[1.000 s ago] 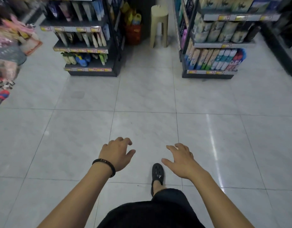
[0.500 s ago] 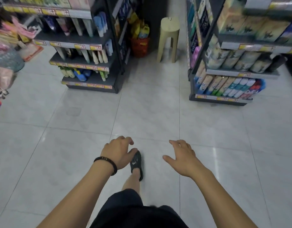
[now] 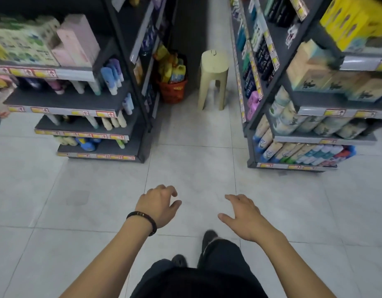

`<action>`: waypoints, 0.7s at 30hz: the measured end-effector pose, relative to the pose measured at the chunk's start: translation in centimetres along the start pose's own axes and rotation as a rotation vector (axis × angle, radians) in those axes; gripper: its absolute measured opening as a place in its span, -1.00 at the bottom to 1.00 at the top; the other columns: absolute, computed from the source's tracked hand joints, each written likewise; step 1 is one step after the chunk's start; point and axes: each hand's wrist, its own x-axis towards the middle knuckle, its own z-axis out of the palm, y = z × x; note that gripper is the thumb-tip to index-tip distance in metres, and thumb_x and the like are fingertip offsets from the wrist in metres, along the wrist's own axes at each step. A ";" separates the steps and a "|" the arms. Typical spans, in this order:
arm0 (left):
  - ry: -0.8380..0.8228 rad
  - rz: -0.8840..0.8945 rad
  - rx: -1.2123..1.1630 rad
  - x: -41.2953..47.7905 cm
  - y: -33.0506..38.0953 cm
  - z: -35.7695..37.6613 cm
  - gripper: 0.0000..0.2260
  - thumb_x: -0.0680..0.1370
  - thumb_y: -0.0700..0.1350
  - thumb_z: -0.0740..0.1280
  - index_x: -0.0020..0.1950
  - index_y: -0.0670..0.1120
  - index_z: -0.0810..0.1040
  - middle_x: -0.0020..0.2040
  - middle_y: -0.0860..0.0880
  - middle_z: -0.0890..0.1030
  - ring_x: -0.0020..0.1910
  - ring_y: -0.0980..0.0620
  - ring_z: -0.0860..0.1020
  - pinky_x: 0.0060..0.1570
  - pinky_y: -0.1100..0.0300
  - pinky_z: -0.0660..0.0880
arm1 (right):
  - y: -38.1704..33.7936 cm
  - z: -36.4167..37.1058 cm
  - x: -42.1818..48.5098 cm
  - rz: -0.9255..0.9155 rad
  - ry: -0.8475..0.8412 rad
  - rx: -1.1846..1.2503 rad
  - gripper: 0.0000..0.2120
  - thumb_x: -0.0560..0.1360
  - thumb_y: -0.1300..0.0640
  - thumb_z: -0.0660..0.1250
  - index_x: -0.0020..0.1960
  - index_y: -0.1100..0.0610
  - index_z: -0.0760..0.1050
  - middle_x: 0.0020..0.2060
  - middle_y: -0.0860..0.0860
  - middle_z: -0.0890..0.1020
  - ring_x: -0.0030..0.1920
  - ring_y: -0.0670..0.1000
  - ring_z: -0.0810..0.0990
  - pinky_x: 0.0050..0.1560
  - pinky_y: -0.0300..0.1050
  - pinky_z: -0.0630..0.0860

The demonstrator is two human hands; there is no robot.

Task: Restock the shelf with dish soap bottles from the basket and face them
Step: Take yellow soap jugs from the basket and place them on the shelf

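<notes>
1. Since the earlier frames the aisle has drawn closer: the shelves on both sides now fill the upper corners, and the basket and stool look larger and sit lower in view. The person is walking forward, one dark shoe [image 3: 209, 238] stepping ahead.
2. Nearest, both hands hang over bare floor [image 3: 192, 175]. The left hand [image 3: 158, 204], with a dark wristband, has its fingers [image 3: 167, 188] loosely curled around nothing. The right hand [image 3: 242, 214] is spread and slack, also empty.
3. Farther on, well apart from both hands, the red basket [image 3: 172, 90] stands on the floor at the foot of the left shelf [image 3: 142, 82], just beside the stool [image 3: 213, 79].
4. The bottles [image 3: 174, 67], yellow and blue, stand roughly upright in the basket, necks up and tilted a little.
5. The basket lies straight ahead and slightly left of the hands, so the left hand looks the nearer; I judge several more steps are needed before any reach.
</notes>
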 end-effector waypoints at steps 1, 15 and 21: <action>0.003 0.002 0.004 2.6 0.5 -1.0 -0.69 0.64 0.21 0.27 0.31 0.10 0.53 0.22 0.03 0.59 0.16 -0.08 0.61 0.18 -0.02 0.54 | 0.0 -1.4 2.3 0.003 0.001 0.000 -0.27 0.67 -0.27 0.23 0.72 -0.05 0.07 0.66 0.05 0.16 0.65 0.12 0.13 0.64 0.10 0.15; 0.056 -0.037 0.007 33.3 9.0 -16.8 -0.69 0.64 0.20 0.28 0.32 0.11 0.53 0.28 0.05 0.60 0.20 -0.06 0.61 0.18 -0.04 0.55 | -0.9 -28.0 31.5 -0.062 -0.008 -0.129 -0.29 0.65 -0.28 0.24 0.68 0.01 0.15 0.63 0.07 0.25 0.60 0.16 0.23 0.59 0.16 0.24; 0.053 -0.077 -0.029 44.7 8.0 -21.9 -0.70 0.64 0.22 0.27 0.30 0.12 0.52 0.29 0.07 0.58 0.20 -0.06 0.61 0.21 -0.07 0.55 | -3.2 -36.6 42.9 -0.076 0.006 -0.148 -0.33 0.64 -0.27 0.26 0.64 -0.01 0.21 0.57 0.06 0.32 0.56 0.16 0.30 0.55 0.13 0.30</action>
